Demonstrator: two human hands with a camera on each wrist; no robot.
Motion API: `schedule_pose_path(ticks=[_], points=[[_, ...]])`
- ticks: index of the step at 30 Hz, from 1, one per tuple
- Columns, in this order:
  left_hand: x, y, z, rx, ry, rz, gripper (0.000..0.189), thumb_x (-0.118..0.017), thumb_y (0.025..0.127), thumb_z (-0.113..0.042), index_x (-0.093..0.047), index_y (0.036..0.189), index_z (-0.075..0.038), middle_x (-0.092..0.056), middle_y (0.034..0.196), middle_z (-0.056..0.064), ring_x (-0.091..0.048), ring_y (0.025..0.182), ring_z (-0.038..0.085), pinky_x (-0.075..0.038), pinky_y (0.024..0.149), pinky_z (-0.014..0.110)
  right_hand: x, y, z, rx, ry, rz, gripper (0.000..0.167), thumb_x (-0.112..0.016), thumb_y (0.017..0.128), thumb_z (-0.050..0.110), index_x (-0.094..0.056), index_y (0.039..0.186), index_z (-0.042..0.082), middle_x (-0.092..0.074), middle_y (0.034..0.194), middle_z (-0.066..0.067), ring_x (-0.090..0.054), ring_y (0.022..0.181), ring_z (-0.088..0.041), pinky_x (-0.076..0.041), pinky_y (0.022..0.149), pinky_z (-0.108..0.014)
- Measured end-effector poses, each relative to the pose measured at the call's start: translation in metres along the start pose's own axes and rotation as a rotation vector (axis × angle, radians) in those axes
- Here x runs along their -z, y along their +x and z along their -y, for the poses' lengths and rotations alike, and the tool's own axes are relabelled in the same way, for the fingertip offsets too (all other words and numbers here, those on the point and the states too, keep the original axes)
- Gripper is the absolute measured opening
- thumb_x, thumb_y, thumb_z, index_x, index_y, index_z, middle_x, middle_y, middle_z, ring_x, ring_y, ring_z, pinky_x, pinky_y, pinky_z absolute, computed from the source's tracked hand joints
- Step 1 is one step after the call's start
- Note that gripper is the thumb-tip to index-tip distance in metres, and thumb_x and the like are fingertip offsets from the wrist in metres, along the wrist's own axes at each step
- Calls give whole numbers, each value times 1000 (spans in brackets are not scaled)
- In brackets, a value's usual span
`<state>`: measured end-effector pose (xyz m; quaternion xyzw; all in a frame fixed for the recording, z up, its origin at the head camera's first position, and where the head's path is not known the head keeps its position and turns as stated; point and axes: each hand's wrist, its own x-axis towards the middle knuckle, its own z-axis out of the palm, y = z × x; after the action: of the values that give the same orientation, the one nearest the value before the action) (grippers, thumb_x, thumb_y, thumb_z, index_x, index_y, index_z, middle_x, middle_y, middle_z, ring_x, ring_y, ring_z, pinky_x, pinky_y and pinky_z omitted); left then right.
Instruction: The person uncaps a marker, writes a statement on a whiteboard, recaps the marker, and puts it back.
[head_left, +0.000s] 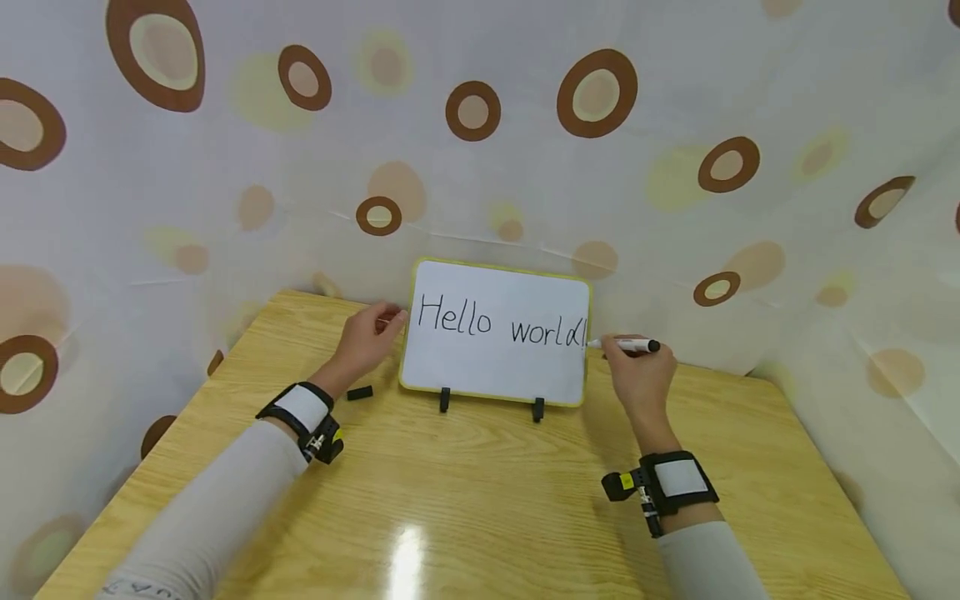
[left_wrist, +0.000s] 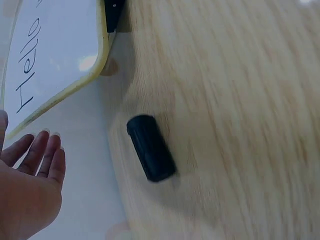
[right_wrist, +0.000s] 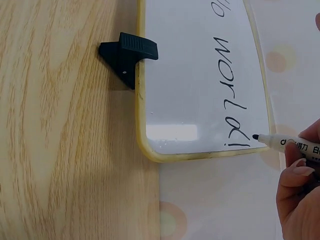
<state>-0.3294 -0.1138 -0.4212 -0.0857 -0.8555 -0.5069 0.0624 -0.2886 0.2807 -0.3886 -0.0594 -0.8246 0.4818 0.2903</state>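
Note:
A whiteboard (head_left: 495,367) with a yellow frame stands tilted on the table, bearing the handwritten words "Hello world!" in black. My right hand (head_left: 643,375) pinches a white marker (head_left: 626,344), also seen in the right wrist view as a marker (right_wrist: 280,142) with its black tip bare. That tip is beside the exclamation mark (right_wrist: 242,145) at the board's right edge; whether it touches the surface I cannot tell. At the board's left edge is my left hand (head_left: 367,337), its fingers (left_wrist: 40,155) loosely bent and holding nothing. A black marker cap (left_wrist: 151,148) lies on the table near the left wrist.
Two black clip feet (head_left: 445,400) support the board's lower edge on the wooden table (head_left: 465,483). Behind it hangs a pale cloth (head_left: 517,183) patterned with brown rings. Both forearms wear wrist straps with small cameras (head_left: 618,486).

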Motion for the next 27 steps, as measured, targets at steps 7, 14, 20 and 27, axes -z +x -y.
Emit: schedule_pose_path(ticks=[7,14,20,27], points=[[31,-30,7,-58,256,218,46,-66,102,-25,-59,133,8,-56,132,29,-58,112,42,-49,95,53,9,-8,11,0,14,-13,23,-75,92,20,-79,93,-3,-67,70,14,-62,64,-4,-50,60,-17],[44,-54,24,-28,474,402,46,-79,91,-21,-62,119,11,-58,113,24,-57,103,36,-49,93,49,11,-12,16,-18,89,9,26,-77,92,21,-77,93,-5,-68,71,15,-65,67,-6,-51,63,-18],[35,-60,34,-52,482,297,17,-72,97,-14,-66,91,1,-62,88,11,-55,79,22,-49,73,38,20,-13,8,-109,168,0,25,-78,91,21,-76,95,-4,-72,70,3,-59,56,-5,-46,51,-19],[30,-59,22,-20,269,181,17,-61,104,-14,-65,103,2,-69,91,14,-64,77,23,-52,67,33,30,-12,0,-232,414,11,26,-81,90,17,-72,101,-6,-70,67,-1,-56,49,-9,-44,43,-20]])
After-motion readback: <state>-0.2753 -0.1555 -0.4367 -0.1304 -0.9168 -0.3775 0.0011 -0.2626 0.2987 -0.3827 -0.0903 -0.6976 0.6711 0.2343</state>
